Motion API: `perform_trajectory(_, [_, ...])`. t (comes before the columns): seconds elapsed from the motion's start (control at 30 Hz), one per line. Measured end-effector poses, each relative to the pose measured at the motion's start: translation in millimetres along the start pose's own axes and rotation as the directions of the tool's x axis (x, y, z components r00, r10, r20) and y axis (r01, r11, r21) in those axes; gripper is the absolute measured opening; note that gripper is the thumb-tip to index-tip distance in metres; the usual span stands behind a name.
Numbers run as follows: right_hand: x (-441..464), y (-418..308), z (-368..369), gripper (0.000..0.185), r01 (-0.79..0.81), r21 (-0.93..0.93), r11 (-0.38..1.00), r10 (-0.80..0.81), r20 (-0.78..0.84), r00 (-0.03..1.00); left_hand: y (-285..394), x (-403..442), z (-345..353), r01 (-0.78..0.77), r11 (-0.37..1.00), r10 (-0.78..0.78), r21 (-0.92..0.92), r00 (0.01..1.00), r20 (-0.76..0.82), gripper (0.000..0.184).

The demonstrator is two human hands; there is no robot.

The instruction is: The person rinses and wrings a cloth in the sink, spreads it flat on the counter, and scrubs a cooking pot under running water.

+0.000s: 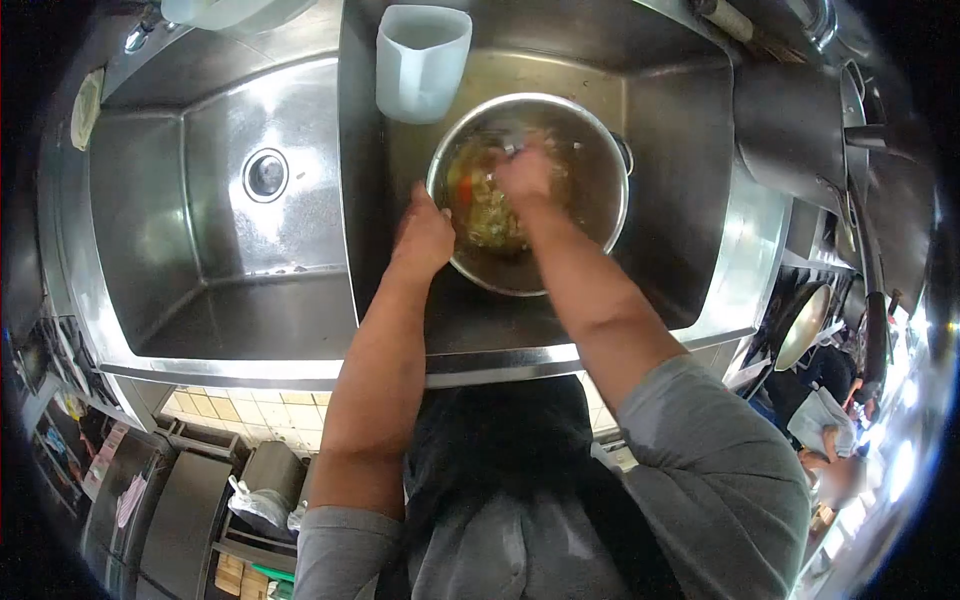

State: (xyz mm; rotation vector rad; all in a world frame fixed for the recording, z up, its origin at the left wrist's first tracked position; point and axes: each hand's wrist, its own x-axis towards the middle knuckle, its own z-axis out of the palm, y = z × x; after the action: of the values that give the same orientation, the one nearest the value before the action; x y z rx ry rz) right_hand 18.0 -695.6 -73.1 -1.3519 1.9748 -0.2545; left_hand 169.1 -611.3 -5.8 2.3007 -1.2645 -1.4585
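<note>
A round metal pot [597, 195] with a side handle stands in the right-hand sink basin. It holds cloudy liquid with pale, yellowish-green food pieces [492, 222] and an orange piece [465, 190]. My left hand [425, 235] grips the pot's left rim, thumb along the edge. Inside the pot, my right hand [525, 175] is down among the pieces; motion smears its fingers, so what they hold does not show. Behind the pot, to its upper left, is a translucent white plastic jug [410, 85] near the basin divider.
The left basin [225, 230] has a round drain [266, 175]. A metal divider [350, 180] separates the two basins. Large pans [790, 130] hang at the right, near a brush [730, 18]. Another person [835, 440] is at the far lower right.
</note>
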Motion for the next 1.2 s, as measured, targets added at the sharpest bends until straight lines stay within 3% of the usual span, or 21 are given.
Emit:
perform_trajectory(0.1, [-11,5,35,0.058,0.155,-0.241,0.958,-0.073,0.316,0.946,-2,0,-2,-0.009,1.000,0.009,0.013,1.000,-0.012,0.051])
perform_trajectory(0.13, [-16,26,40,0.058,0.155,-0.238,0.959,-0.077,0.308,0.948,0,1,-4,0.012,0.999,-0.012,0.034,1.000,-0.002,0.051])
perform_trajectory(0.2, [-24,81,37,0.054,0.421,-0.392,0.818,-0.294,0.345,0.891,2,0,-5,0.025,0.999,-0.025,0.027,1.000,0.005,0.051])
perform_trajectory(0.27, [-16,54,-16,0.054,0.108,-0.369,0.923,-0.009,0.260,0.966,2,1,-5,0.051,0.999,-0.051,0.010,0.999,0.008,0.052])
perform_trajectory(0.3, [-2,55,-24,0.057,0.010,-0.261,0.965,0.017,0.099,0.995,1,1,-4,0.024,1.000,-0.024,0.000,1.000,-0.003,0.052])
perform_trajectory(0.33, [15,54,-27,0.059,-0.074,-0.134,0.988,0.066,-0.060,0.996,1,-1,-2,-0.003,1.000,0.003,-0.007,1.000,-0.011,0.052])
perform_trajectory(0.37, [29,52,-16,0.059,-0.070,-0.133,0.989,0.063,-0.056,0.996,0,1,-1,0.001,1.000,-0.001,-0.008,1.000,-0.014,0.052])
perform_trajectory(0.43, [49,52,24,0.060,-0.255,0.103,0.961,0.275,-0.303,0.913,-4,3,1,0.000,1.000,0.000,0.028,1.000,0.005,0.051])
perform_trajectory(0.57, [42,43,68,0.074,-0.361,-0.008,0.932,0.360,-0.052,0.931,0,0,0,0.044,0.999,-0.044,0.018,0.999,0.023,0.050])
perform_trajectory(0.63, [22,59,65,0.046,-0.130,-0.026,0.991,0.133,0.196,0.972,2,-1,-6,-0.005,1.000,0.004,0.016,1.000,0.025,0.050])
perform_trajectory(0.67, [14,63,54,0.046,-0.125,-0.026,0.992,0.128,0.191,0.973,2,2,-5,-0.009,1.000,0.009,0.012,1.000,0.021,0.050])
perform_trajectory(0.73, [0,78,25,0.042,-0.376,0.272,0.886,0.338,0.178,0.924,-4,4,0,-0.001,1.000,0.001,-0.012,1.000,0.005,0.051])
perform_trajectory(0.77, [6,79,17,0.042,-0.376,0.269,0.887,0.338,0.177,0.924,-3,3,0,0.000,1.000,0.000,-0.015,1.000,0.005,0.051])
perform_trajectory(0.83, [23,74,9,0.038,-0.411,0.597,0.689,0.502,0.016,0.865,-1,1,0,-0.006,1.000,0.006,0.027,1.000,-0.012,0.050])
perform_trajectory(0.87, [30,58,7,0.038,-0.410,0.597,0.690,0.500,0.017,0.866,1,1,-2,-0.005,1.000,0.005,0.026,1.000,-0.014,0.050])
perform_trajectory(0.97, [34,16,26,0.042,-0.562,0.700,0.441,0.647,0.187,0.740,5,-3,-3,0.016,1.000,-0.016,0.017,1.000,-0.018,0.048])
perform_trajectory(1.0, [32,13,41,0.044,-0.428,0.299,0.853,0.437,0.041,0.898,5,-3,-3,0.005,1.000,-0.005,0.001,1.000,-0.020,0.048])
perform_trajectory(1.03, [31,21,54,0.047,-0.142,-0.202,0.969,0.153,0.038,0.988,5,-4,-4,-0.005,1.000,0.005,-0.015,1.000,-0.020,0.048])
perform_trajectory(1.13, [35,138,118,0.057,-0.086,0.453,0.887,-0.136,0.436,0.890,0,-1,-4,-0.029,1.000,0.029,-0.011,1.000,-0.010,0.049])
perform_trajectory(1.17, [19,115,80,0.058,0.120,0.176,0.977,-0.188,0.445,0.875,2,-3,-5,-0.030,0.999,0.029,-0.012,1.000,-0.010,0.049])
perform_trajectory(1.2, [3,89,40,0.060,0.347,-0.169,0.923,-0.240,0.453,0.859,5,-5,-7,-0.011,1.000,0.011,-0.002,1.000,0.000,0.050])
